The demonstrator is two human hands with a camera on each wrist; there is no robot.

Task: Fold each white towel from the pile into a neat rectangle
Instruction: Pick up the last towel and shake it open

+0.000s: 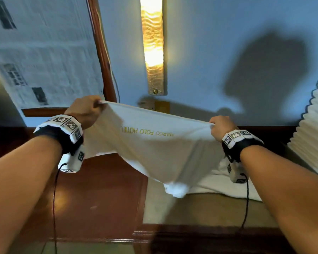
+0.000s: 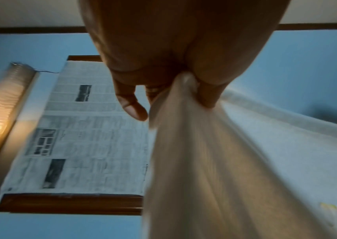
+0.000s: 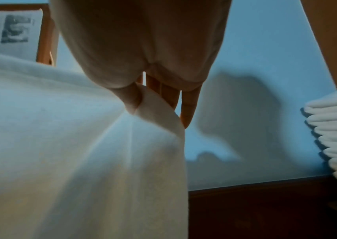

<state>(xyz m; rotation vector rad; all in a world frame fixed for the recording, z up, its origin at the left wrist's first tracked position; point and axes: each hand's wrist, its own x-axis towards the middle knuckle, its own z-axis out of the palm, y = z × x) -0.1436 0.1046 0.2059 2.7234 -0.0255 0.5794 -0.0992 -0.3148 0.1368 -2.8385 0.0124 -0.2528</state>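
Note:
A white towel (image 1: 154,143) with gold hotel lettering hangs stretched in the air between my two hands, above the wooden desk (image 1: 99,195). My left hand (image 1: 97,104) pinches its top left corner; in the left wrist view the left hand (image 2: 186,90) grips bunched cloth of the towel (image 2: 214,161). My right hand (image 1: 214,125) pinches the top right corner, and in the right wrist view the right hand (image 3: 141,103) holds the towel (image 3: 71,145) between thumb and fingers. The towel's lower edge sags to a bunched point just over the desk.
A tall stack of folded white towels (image 1: 316,129) stands at the right, also seen as the stack (image 3: 335,142). More white cloth (image 1: 218,187) lies on the desk behind the held towel. A lit wall lamp (image 1: 152,44) and a framed newspaper (image 1: 44,52) hang on the blue wall.

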